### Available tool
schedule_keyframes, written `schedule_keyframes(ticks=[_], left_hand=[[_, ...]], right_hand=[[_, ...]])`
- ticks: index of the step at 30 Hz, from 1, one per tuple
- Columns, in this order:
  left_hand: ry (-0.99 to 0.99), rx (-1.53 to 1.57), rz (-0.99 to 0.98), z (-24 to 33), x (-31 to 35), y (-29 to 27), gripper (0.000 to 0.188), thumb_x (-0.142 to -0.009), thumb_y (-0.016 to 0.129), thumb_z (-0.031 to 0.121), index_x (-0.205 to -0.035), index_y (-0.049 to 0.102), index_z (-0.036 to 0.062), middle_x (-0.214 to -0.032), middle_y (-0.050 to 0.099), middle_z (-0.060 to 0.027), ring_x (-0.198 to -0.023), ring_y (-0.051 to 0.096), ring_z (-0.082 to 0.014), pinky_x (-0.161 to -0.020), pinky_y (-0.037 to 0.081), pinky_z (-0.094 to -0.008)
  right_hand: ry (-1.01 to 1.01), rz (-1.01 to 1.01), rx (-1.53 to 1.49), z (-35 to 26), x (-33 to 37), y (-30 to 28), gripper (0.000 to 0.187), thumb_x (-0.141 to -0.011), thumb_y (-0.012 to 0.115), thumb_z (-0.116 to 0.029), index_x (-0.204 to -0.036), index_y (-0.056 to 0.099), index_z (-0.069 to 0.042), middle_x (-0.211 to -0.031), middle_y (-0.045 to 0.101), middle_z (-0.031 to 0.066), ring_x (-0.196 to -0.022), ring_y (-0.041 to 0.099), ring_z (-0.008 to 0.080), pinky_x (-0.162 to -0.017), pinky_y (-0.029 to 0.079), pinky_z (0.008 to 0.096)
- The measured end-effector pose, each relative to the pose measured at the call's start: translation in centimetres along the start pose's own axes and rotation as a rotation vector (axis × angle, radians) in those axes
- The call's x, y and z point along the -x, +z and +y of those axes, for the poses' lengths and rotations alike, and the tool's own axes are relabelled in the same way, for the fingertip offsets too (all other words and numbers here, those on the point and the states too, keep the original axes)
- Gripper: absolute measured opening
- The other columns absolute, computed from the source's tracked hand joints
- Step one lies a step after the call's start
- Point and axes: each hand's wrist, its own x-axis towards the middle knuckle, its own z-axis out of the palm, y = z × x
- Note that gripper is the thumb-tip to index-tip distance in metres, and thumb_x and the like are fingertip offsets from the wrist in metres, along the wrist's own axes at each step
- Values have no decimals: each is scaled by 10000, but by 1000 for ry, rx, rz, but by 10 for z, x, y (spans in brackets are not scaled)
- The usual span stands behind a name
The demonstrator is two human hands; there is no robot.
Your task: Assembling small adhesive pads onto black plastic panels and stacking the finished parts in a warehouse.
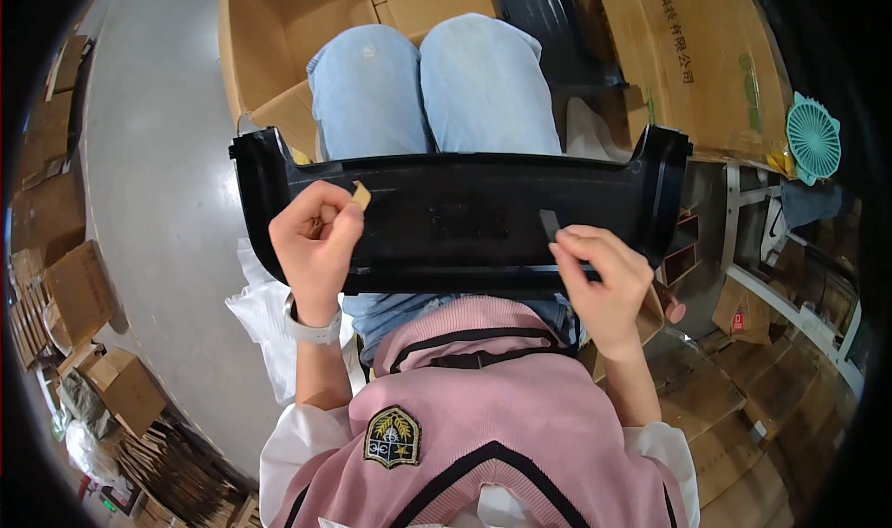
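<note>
Across my lap lies a long black plastic panel (400,240), its two ends bent upward. Over its left part, my left hand (321,235) pinches a small tan strip (361,194) between thumb and fingers. My right hand (609,277) pinches a small dark grey strip (550,224) above the panel's right part. Both strips look like tape or backing, though I cannot tell exactly. A faint dark rectangle (469,221) shows on the panel's middle, between the hands.
An open cardboard box (279,26) stands beyond my knees. To the right are a large closed carton (692,54), a turquoise fan (814,138) and a white metal frame (790,310). Several cartons (79,291) line the far left. White plastic wrap (265,310) lies by my left side.
</note>
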Motion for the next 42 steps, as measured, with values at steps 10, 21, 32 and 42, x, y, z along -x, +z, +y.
schedule_keyframes(ticks=[10, 21, 32, 42], left_hand=[[-41, -1, -24, -17, 7, -2, 78, -754, 582, -31, -695, 540, -2, -552, 365, 88, -514, 273, 18, -473, 179, -176], [-22, -17, -34, -25, 6, 2, 68, -755, 586, -15, -701, 548, 2, -544, 390, 83, -509, 288, 18, -473, 189, -176], [-30, -45, -53, -27, 10, 4, 68, -753, 582, -18, -699, 547, 3, -547, 391, 80, -509, 294, 14, -471, 198, -178], [-45, 215, -87, -21, -1, -3, 93, -708, 530, -43, -650, 478, 7, -764, 439, -3, -636, 359, -56, -514, 236, -183]], right_hand=[[-148, -120, 207, -1, 11, 34, 102, -695, 706, -9, -741, 616, -15, -748, 615, 83, -630, 620, 217, -525, 497, 289], [-138, -147, 222, 3, 8, 39, 98, -704, 691, -11, -731, 597, -18, -740, 603, 75, -634, 602, 215, -523, 488, 294], [-139, -198, 246, 4, 11, 42, 104, -720, 671, -14, -697, 569, -22, -703, 554, 69, -622, 578, 215, -516, 474, 304], [-177, -526, 173, 24, -7, -45, 369, -558, 777, -262, -796, 637, -17, -782, 576, 66, -723, 551, 266, -638, 455, 372]])
